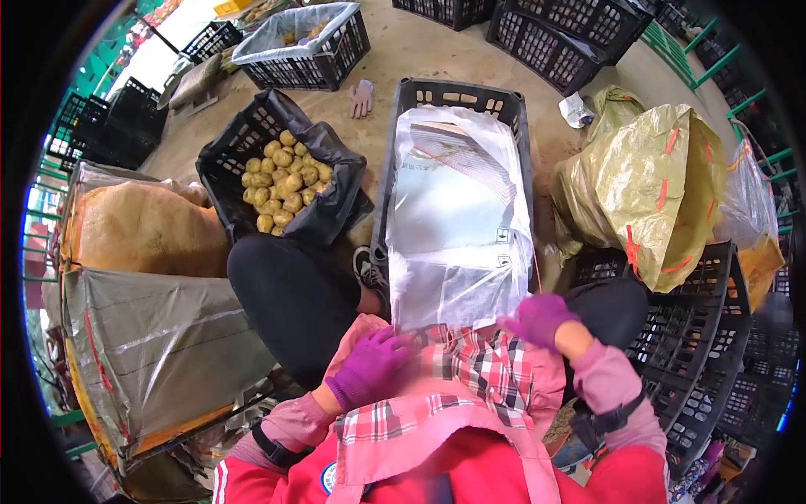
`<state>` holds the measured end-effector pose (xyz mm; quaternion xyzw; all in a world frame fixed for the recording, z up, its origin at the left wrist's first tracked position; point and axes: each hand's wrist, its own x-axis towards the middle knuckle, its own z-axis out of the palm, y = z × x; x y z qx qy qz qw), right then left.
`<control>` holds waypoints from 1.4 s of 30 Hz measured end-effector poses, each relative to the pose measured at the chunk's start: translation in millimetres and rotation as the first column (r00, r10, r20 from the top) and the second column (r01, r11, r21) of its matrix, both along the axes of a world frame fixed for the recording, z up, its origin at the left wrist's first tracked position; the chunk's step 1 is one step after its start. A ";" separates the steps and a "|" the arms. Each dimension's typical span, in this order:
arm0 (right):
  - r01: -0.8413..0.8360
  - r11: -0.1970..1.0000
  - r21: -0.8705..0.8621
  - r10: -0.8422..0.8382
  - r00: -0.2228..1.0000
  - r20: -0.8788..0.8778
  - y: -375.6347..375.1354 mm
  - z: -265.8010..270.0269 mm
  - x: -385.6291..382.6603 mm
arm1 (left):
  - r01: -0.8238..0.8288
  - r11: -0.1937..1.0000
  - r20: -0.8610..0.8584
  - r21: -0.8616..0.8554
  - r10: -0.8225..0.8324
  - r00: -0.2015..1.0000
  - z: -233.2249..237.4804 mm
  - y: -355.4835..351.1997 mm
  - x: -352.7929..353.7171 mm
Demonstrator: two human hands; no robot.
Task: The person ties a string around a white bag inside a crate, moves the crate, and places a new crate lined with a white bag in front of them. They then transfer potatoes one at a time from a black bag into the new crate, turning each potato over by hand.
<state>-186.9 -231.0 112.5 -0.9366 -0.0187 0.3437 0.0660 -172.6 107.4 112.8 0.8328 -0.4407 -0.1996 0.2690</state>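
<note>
Two small printed marks sit on the clear plastic bag (457,218), too small to read, and the round badge (329,477) on the red garment is also illegible. The bag lies spread open over a long black crate (453,92) just in front of the person's knees. The hands, in purple gloves, are apart: the right hand (541,319) pinches the bag's near edge, while the left hand (369,365) curls at its near left corner, grip unclear. Left of it, a crate lined in black plastic (243,143) holds potatoes (284,181). A yellow-green sack (655,185) slumps at the right, and a loose glove (362,97) lies on the dusty concrete floor (420,50)
</note>
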 end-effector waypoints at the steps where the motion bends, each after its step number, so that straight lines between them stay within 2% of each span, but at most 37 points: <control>1: 0.036 0.999 -0.020 -0.035 0.998 0.050 9.3 9.5 -24.8 | -0.005 1.000 -0.081 0.007 0.005 0.997 6.5 -6.4 3.6; 2: 0.065 0.997 -0.043 -0.060 0.993 0.104 16.0 21.6 -36.0 | -0.014 1.000 -0.160 0.011 0.015 0.987 7.2 -13.8 6.0; 3: 0.233 0.972 0.038 -0.235 0.971 0.051 16.4 36.2 -28.0 | 0.006 1.000 -0.056 0.019 -0.005 0.998 -1.4 -15.7 6.1; 4: 0.228 0.964 0.135 -0.248 0.957 0.154 15.0 47.2 -15.8 | 0.052 0.993 0.019 0.110 -0.054 0.998 -10.6 -19.0 5.2; 5: 0.235 0.962 0.140 -0.265 0.930 0.254 17.5 51.4 5.8 | 0.164 0.951 0.004 0.263 -0.171 0.985 -6.4 -26.7 8.0; 6: 0.197 0.964 0.180 -0.260 0.845 0.468 21.0 48.0 31.5 | 0.262 0.878 -0.007 0.401 -0.284 0.959 -0.8 -38.8 13.4; 7: 0.217 0.948 0.235 -0.312 0.785 0.535 25.1 46.5 67.2 | 0.226 0.899 0.052 0.375 -0.264 0.963 4.6 -47.0 17.5; 8: 0.233 0.902 0.363 -0.409 0.732 0.545 23.2 25.4 99.3 | 0.183 0.920 0.104 0.348 -0.232 0.967 10.4 -51.0 17.5; 9: 0.319 0.852 0.416 -0.497 0.742 0.449 21.5 4.8 127.9 | 0.135 0.936 0.146 0.326 -0.191 0.971 17.5 -48.6 16.7; 10: 0.404 0.792 0.458 -0.576 0.742 0.344 19.6 -17.9 153.4 | 0.070 0.977 0.159 0.203 -0.103 0.982 26.8 -45.1 19.5; 12: 0.623 0.699 0.351 -0.707 0.675 0.208 3.2 -89.1 187.8 | -0.063 0.997 0.146 -0.053 0.070 0.987 52.6 -37.2 30.2; 13: 0.691 0.637 0.343 -0.771 0.573 0.277 -4.6 -124.3 191.6 | -0.090 0.996 0.059 -0.022 0.091 0.994 72.1 -31.6 37.3; 14: 0.753 0.563 0.342 -0.820 0.456 0.346 -10.6 -147.0 196.0 | -0.125 0.992 0.082 -0.004 0.125 0.989 75.2 -18.7 41.4; 15: 0.786 0.389 0.481 -0.921 0.317 0.228 -9.3 -153.0 196.7 | -0.190 0.981 0.091 -0.042 0.193 0.977 76.6 -10.1 44.7; 18: 0.872 0.235 0.430 -0.972 0.202 0.122 -4.1 -91.3 194.8 | -0.334 0.931 0.120 -0.145 0.352 0.928 74.5 0.6 63.0; 19: 0.837 0.242 0.490 -0.970 0.200 0.138 -11.1 -84.5 198.3 | -0.343 0.924 0.140 -0.167 0.366 0.920 71.9 -0.3 70.3; 20: 0.737 0.094 0.669 -0.961 0.242 -0.131 -20.0 -76.6 199.7 | -0.335 0.919 0.122 -0.207 0.364 0.923 63.5 -1.4 79.4; 21: 0.657 -0.004 0.754 -0.933 0.269 -0.239 -16.2 -72.0 198.0 | -0.384 0.896 0.115 -0.224 0.416 0.902 59.4 -7.9 88.5; 22: 0.452 0.024 0.892 -0.908 0.383 -0.170 -5.5 -46.8 186.6 | -0.410 0.878 0.102 -0.248 0.445 0.890 55.4 -20.8 101.3; 23: 0.325 0.345 0.881 -0.876 0.450 0.177 3.6 1.6 161.8 | -0.452 0.832 0.046 -0.321 0.491 0.870 52.2 -32.8 117.0; 24: 0.294 0.460 0.838 -0.815 0.514 0.268 11.6 36.7 141.0 | -0.502 0.780 -0.021 -0.373 0.534 0.845 50.1 -41.6 131.1; 25: 0.203 0.678 0.707 -0.652 0.610 0.450 18.5 70.6 116.3 | -0.458 0.771 0.047 -0.441 0.530 0.847 53.6 -52.5 144.5; 26: 0.078 0.844 0.531 -0.429 0.691 0.581 24.3 99.5 95.3 | -0.418 0.752 0.117 -0.509 0.542 0.832 62.5 -63.2 160.4; 28: -0.017 0.880 0.475 -0.264 0.814 0.517 32.3 131.6 63.5 | -0.195 0.845 0.413 -0.499 0.429 0.803 83.8 -77.5 195.1; 29: -0.024 0.879 0.476 -0.254 0.822 0.510 32.3 140.2 54.8 | -0.112 0.868 0.399 -0.484 0.333 0.854 87.9 -84.1 213.7; 31: -0.048 0.881 0.470 -0.221 0.837 0.501 29.8 153.4 40.1 | -0.013 0.851 0.185 -0.525 0.129 0.974 69.9 -95.9 257.1; 33: -0.127 0.927 0.354 -0.134 0.767 0.628 25.0 150.6 30.4 | 0.035 0.815 -0.056 -0.578 -0.083 0.995 78.6 -116.4 262.1; 34: -0.160 0.943 0.291 -0.087 0.727 0.681 22.4 145.9 25.9 | 0.007 0.846 -0.072 -0.533 -0.053 0.996 83.3 -121.5 264.4; 35: -0.146 0.946 0.289 -0.141 0.620 0.772 19.5 140.3 18.2 | -0.024 0.874 -0.090 -0.486 -0.023 0.996 85.4 -124.4 270.3; 36: -0.081 0.979 0.189 -0.115 0.549 0.828 4.3 152.1 5.9 | -0.047 0.895 -0.101 -0.443 0.003 0.995 88.7 -132.9 275.5; 37: 0.078 0.995 0.068 -0.103 0.662 0.742 -4.3 179.3 -3.3 | -0.127 0.911 -0.029 -0.393 0.125 0.992 94.3 -139.3 277.4; 38: 0.110 0.985 0.134 -0.163 0.317 0.934 -20.2 169.5 -17.7 | -0.213 0.915 0.039 -0.343 0.240 0.970 100.0 -145.5 279.2; 39: 0.231 0.972 0.034 -0.074 0.168 0.983 -34.5 178.9 -35.3 | -0.212 0.902 0.088 -0.375 0.263 0.961 126.6 -157.8 260.9; 40: 0.354 0.935 -0.015 -0.011 0.072 0.997 -42.4 200.8 -66.9 | -0.212 0.887 0.131 -0.411 0.287 0.949 151.2 -167.7 244.5; 41: 0.406 0.913 0.027 -0.050 0.045 0.998 -60.1 211.2 -100.4 | -0.242 0.893 0.159 -0.380 0.320 0.934 169.3 -172.6 235.1; 42: 0.471 0.877 0.091 -0.142 0.073 0.987 -68.7 224.2 -135.9 | -0.199 0.897 0.204 -0.394 0.297 0.933 178.4 -176.0 234.1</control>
